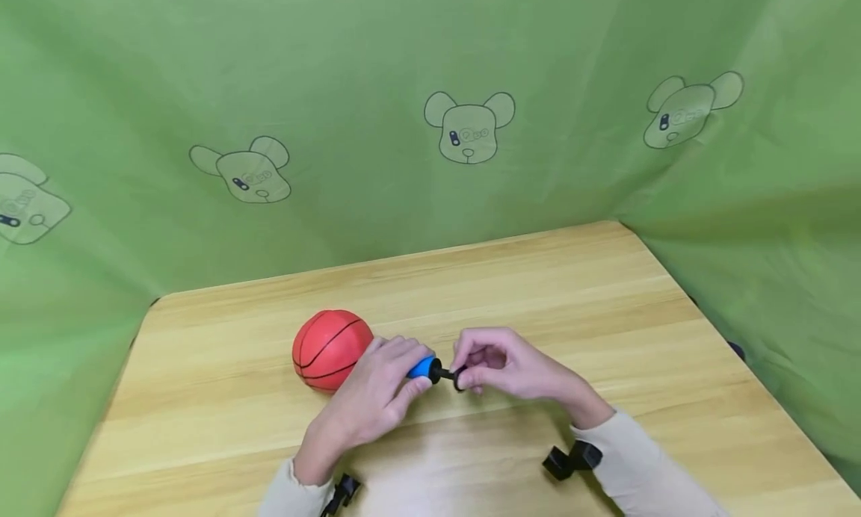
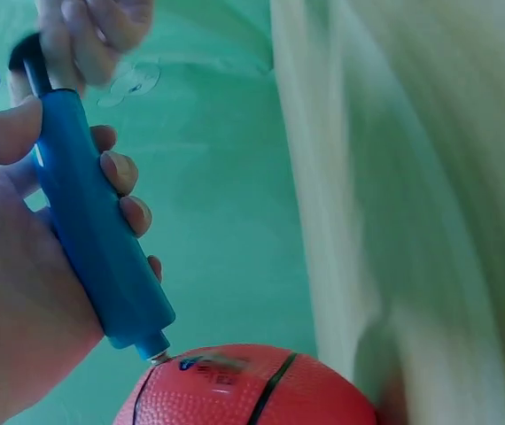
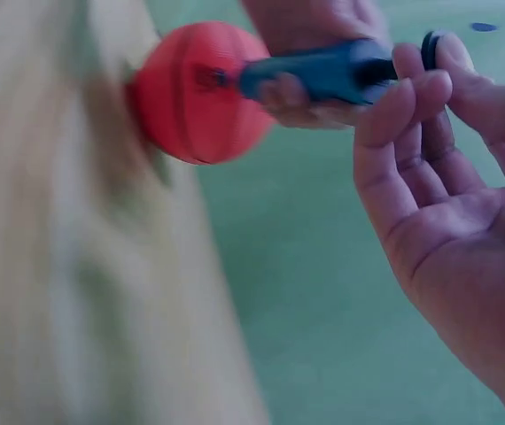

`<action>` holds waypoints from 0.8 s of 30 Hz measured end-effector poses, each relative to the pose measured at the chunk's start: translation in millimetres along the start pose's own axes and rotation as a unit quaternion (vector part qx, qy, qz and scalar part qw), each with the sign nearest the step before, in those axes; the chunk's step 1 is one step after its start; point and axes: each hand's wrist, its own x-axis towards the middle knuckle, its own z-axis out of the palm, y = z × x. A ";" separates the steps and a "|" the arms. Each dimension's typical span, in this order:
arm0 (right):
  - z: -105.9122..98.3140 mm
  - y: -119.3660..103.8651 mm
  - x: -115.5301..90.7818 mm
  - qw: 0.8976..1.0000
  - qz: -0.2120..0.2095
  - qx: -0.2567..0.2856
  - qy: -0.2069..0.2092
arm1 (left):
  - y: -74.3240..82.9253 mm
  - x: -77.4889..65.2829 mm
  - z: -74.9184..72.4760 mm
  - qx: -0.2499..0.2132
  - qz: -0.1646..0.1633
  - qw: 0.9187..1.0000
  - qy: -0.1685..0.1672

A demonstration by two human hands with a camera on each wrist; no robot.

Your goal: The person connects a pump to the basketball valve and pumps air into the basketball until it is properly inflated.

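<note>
A blue hand pump (image 2: 102,221) lies with its nozzle end against a red basketball (image 1: 331,347) that has black lines. My left hand (image 1: 380,390) wraps its fingers and thumb around the pump's barrel. In the right wrist view, my right hand (image 3: 447,186) pinches the black disc-shaped handle (image 3: 431,50) between thumb and fingers. A short length of the black plunger rod (image 1: 446,373) shows between barrel and handle. The metal tip (image 2: 159,357) meets the ball's surface in the left wrist view; how deep it sits cannot be seen.
A light wood table (image 1: 222,397) lies beneath the hands and the ball. Green cloth (image 1: 363,203) with printed bear heads hangs behind and at both sides. Black camera mounts (image 1: 572,459) are strapped at both wrists.
</note>
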 end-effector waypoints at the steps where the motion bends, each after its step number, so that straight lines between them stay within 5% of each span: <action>1: 2.1 4.4 1.8 1.000 0.001 0.002 0.000 | 0.0 -0.9 0.7 0.003 -0.001 1.000 0.000; 8: 4.6 -5.1 2.7 0.999 -0.019 0.027 0.008 | -2.9 -2.1 -5.4 -0.052 0.004 0.999 0.001; 17: -8.1 -30.0 -4.2 0.986 -0.118 0.116 -0.031 | -7.3 -3.4 -18.6 -0.074 -0.002 0.997 0.024; 24: 3.5 -6.3 5.8 0.993 -0.085 0.081 0.010 | -2.0 -2.3 -9.7 -0.047 -0.005 0.999 0.011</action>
